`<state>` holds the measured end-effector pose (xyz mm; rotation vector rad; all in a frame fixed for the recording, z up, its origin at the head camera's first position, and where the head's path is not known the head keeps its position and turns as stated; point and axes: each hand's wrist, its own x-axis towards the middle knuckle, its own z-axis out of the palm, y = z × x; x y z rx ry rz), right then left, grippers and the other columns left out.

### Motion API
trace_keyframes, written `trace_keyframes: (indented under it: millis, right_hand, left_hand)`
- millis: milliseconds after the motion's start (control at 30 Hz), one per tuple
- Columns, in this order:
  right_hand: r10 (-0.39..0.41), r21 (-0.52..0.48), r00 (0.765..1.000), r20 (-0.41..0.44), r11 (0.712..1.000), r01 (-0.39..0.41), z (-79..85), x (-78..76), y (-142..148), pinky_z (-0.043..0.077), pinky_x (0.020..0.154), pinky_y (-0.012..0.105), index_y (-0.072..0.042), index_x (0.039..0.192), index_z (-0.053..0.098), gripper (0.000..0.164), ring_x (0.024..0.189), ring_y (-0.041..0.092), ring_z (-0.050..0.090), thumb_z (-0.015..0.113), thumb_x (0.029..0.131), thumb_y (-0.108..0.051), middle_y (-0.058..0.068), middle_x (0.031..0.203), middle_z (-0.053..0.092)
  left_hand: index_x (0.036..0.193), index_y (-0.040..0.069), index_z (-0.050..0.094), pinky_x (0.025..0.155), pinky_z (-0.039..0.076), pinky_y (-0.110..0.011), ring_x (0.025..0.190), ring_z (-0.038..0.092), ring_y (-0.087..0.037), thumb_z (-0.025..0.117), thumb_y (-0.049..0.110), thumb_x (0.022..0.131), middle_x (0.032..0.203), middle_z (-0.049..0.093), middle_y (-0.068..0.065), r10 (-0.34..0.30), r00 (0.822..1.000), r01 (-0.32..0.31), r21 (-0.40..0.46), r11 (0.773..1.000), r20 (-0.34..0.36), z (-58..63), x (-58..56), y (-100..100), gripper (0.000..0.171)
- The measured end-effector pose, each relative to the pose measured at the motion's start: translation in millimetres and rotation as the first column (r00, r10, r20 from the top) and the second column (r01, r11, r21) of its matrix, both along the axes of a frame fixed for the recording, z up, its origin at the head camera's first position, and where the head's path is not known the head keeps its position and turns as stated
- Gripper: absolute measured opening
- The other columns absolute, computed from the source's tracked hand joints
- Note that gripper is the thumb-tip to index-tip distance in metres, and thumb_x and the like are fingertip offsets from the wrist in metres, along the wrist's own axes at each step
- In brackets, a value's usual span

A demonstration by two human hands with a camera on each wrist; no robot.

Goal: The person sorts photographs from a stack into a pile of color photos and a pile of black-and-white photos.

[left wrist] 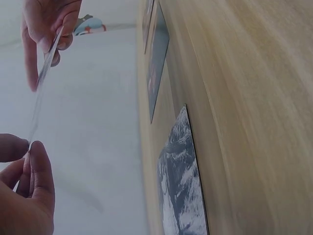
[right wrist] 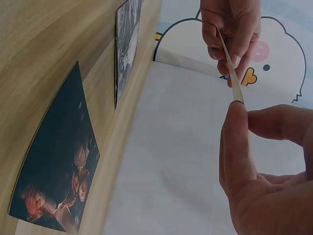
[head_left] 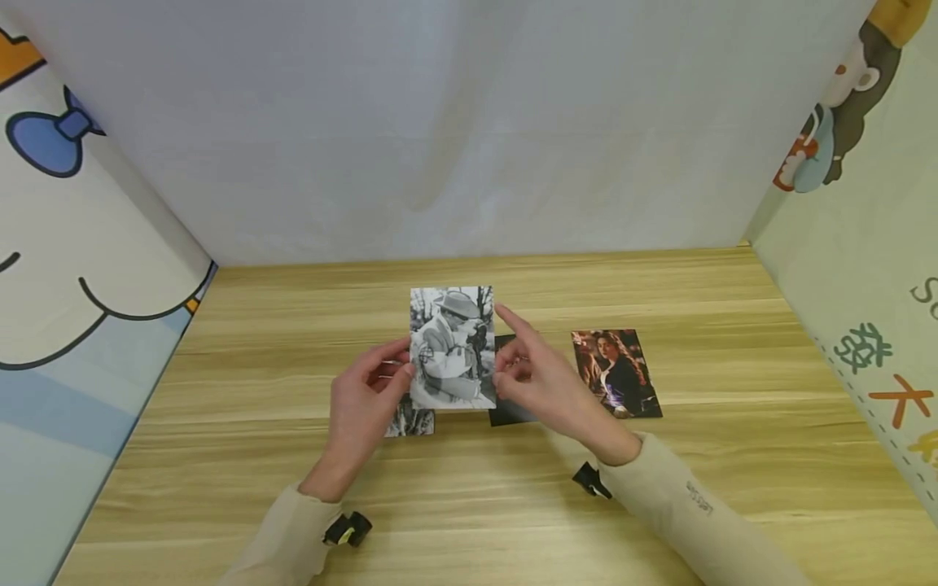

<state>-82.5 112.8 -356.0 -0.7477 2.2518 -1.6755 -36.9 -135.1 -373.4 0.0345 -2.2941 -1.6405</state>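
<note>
A black-and-white photo print (head_left: 453, 350) of a person in a hat is held up above the table between both hands. My left hand (head_left: 366, 399) pinches its left edge between thumb and fingers. On the opposite edge, the right hand (head_left: 550, 387) pinches the print, its index finger stretched up along the side. Seen from the right wrist, the print is nearly edge-on. Below lie another black-and-white print (left wrist: 181, 181), partly hidden by the held one, and a dark print (right wrist: 54, 161) with small reddish figures. Farther right rests a colour print (head_left: 619, 374) of a person with long hair.
The prints lie on a wood-grain table (head_left: 469, 496). A pale cloth wall (head_left: 469, 146) rises behind its far edge, with cartoon-patterned panels (head_left: 51, 236) on the left and right sides. Black wrist mounts (head_left: 348, 529) sit at both cuffs.
</note>
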Motion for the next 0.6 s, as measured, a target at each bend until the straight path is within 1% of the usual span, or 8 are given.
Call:
trace_keyframes:
  millis: [100, 333, 467, 600]
  right_hand:
    - [0.005, 0.006, 1.0, -0.003, 1.0, -0.005, 0.4, 0.7, -3.8, 0.06, 0.078, 0.033, -0.017, 0.166, 0.022, 0.087, 0.084, 0.02, 0.067, 0.064, 0.094, 0.005, 0.009, 0.102, 0.064]
    - [0.02, 0.016, 1.0, 0.004, 1.0, -0.02, -0.7, 1.4, -14.7, 0.058, 0.079, 0.032, -0.016, 0.167, 0.021, 0.087, 0.085, 0.019, 0.065, 0.064, 0.094, 0.004, 0.007, 0.102, 0.065]
    - [0.027, 0.023, 1.0, 0.016, 0.999, -0.027, -2.7, 2.6, -19.2, 0.058, 0.08, 0.034, -0.018, 0.167, 0.02, 0.086, 0.086, 0.018, 0.066, 0.063, 0.095, 0.002, 0.006, 0.103, 0.065]
    - [0.023, 0.039, 1.0, 0.018, 0.999, -0.023, -3.9, 3.5, -24.3, 0.057, 0.076, 0.037, -0.02, 0.167, 0.02, 0.086, 0.086, 0.017, 0.067, 0.064, 0.095, 0.0, 0.005, 0.103, 0.065]
  left_hand:
    - [0.126, -0.001, 0.072, 0.08, 0.057, -0.015, 0.088, 0.066, -0.005, 0.072, -0.002, 0.094, 0.106, 0.071, -0.019, 0.016, 1.0, -0.016, 0.01, 1.0, 0.01, 0.1, 0.8, -2.7, 0.032]
    - [0.124, -0.001, 0.073, 0.078, 0.056, -0.014, 0.087, 0.066, -0.006, 0.072, -0.001, 0.094, 0.105, 0.071, -0.019, 0.06, 0.998, -0.06, 0.0, 0.998, 0.017, -0.1, 5.6, -11.1, 0.03]
    - [0.125, -0.001, 0.073, 0.077, 0.056, -0.014, 0.085, 0.065, -0.006, 0.072, -0.002, 0.094, 0.104, 0.071, -0.018, 0.08, 0.996, -0.08, -0.004, 0.997, 0.03, -0.2, 7.5, -14.8, 0.031]
    - [0.128, -0.001, 0.071, 0.077, 0.056, -0.014, 0.086, 0.065, -0.006, 0.071, -0.003, 0.094, 0.106, 0.07, -0.018, 0.085, 0.995, -0.085, 0.006, 0.996, 0.05, 0.1, 8.4, -18.8, 0.034]
